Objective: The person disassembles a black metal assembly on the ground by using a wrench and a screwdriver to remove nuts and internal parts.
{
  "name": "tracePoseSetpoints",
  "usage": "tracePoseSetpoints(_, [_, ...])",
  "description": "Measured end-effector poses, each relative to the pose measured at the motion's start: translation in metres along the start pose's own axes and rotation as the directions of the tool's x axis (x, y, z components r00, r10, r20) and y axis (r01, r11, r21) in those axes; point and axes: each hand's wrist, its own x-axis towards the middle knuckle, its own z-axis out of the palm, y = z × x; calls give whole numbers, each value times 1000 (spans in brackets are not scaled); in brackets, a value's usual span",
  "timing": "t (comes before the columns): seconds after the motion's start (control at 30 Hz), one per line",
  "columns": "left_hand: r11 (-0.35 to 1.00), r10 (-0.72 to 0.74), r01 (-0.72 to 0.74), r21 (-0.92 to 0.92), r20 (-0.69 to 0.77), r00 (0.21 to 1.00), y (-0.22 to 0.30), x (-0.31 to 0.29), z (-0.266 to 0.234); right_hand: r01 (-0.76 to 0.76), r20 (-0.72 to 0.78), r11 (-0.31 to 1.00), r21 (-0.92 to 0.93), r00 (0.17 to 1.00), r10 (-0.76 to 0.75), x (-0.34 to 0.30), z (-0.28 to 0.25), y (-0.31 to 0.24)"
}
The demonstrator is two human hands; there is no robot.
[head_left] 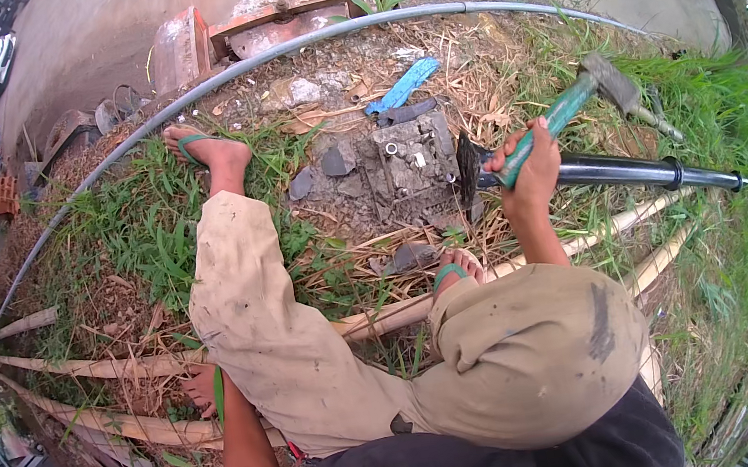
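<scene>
My right hand [534, 173] is wrapped round the green handle of a hammer [570, 105], whose grey metal head points up and to the right, off the ground. Beneath that hand lies a black metal pole [611, 171], its dark base end beside a rough concrete block [408, 168] with bolt ends standing out of it. At the lower left my left hand [202, 390] leans on the ground by some bamboo poles [123, 366], its fingers apart and holding nothing. A green leaf partly covers it.
A long grey pipe [307, 41] curves across the far side. Behind it stand orange-painted metal pieces [265, 23]. A blue strip [405, 86] and loose stones [337, 160] lie about the block. My sandalled feet [212, 151] are on either side, among grass and dry leaves.
</scene>
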Motion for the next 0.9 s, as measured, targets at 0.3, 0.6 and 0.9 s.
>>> tracePoseSetpoints(0.3, [947,-60,73,-314,51,997,-19,-6,-41,-697,374,717,-35,656,656,-23,-4,43])
tracePoseSetpoints(0.6, [845,261,41,-534,477,839,-7,-151,-236,-157,170,917,-366,958,232,-19,-92,-27])
tracePoseSetpoints(0.9, [803,582,-442,-400,687,435,68,-276,-31,-318,49,843,-434,926,375,-38,-149,21])
